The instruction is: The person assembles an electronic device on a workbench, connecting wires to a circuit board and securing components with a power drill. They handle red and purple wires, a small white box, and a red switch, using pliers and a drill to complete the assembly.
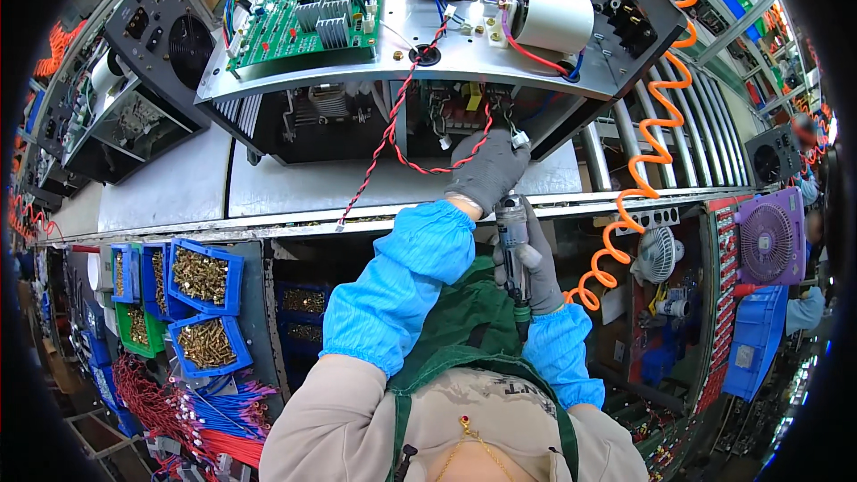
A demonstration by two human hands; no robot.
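Silver-and-black metal chassis (482, 64) sits on the grey bench (312, 189), green circuit board (275, 20) mounted but twisted red-and-black wires (390, 130) dangling unplugged, gloved left hand (491, 170) curled beside a white plastic connector (520, 139), grip unclear, right hand (540, 259) wrapped around a grey cylindrical driver (513, 228).

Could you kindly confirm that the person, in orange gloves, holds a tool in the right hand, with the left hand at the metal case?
Not quite: the gloves are grey, as the head view shows. The right hand does hold the tool, and the left hand is at the metal case.
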